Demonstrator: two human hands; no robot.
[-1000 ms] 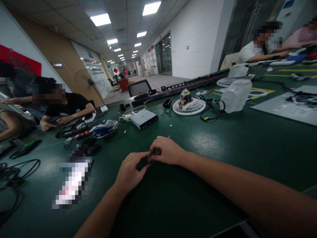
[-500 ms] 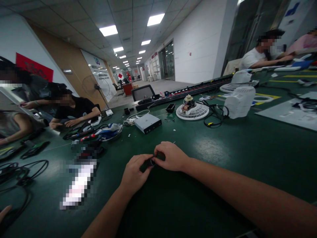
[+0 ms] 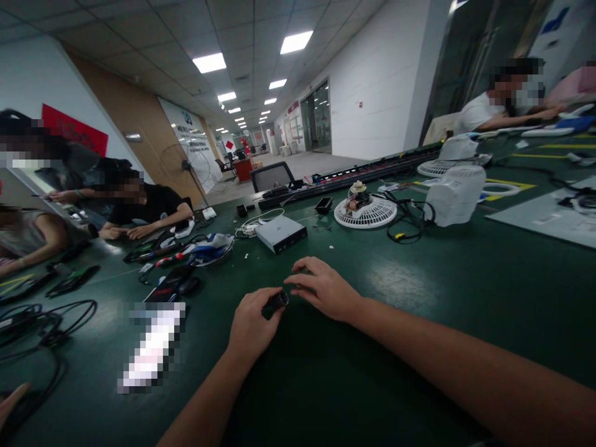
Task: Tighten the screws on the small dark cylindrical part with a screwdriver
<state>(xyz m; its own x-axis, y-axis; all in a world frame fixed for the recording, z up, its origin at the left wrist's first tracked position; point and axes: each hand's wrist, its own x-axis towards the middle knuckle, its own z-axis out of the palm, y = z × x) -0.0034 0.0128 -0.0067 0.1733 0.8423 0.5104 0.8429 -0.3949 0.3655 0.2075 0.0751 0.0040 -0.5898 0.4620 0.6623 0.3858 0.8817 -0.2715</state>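
I have a dark green surface (image 3: 400, 397) filling the lower half of the frame, with a dull shine just right of centre. Above centre it carries a flat grey drive (image 3: 274, 232), a white slotted grille (image 3: 347, 217) with a mechanism (image 3: 358, 192) standing on it, and, further right, a white housing (image 3: 459, 198). Behind them, the room runs back under square ceiling lights (image 3: 297, 43), past a black chair (image 3: 272, 177) and a long white wall (image 3: 377, 105). A person in black (image 3: 156, 203) sits at the left, another in white (image 3: 475, 117) at the upper right. Near the centre of the frame, my left grip (image 3: 251, 323) is clasped on a short black cylinder (image 3: 279, 300), its round end facing right; my right grip (image 3: 326, 290) is released, fingers parted, just beside that end. The left hand hides much of the cylinder, so I cannot make out what it is. A bright patch (image 3: 153, 347) at lower left is pixelated beyond reading, and the left edge cuts off another hand (image 3: 13, 400) there.
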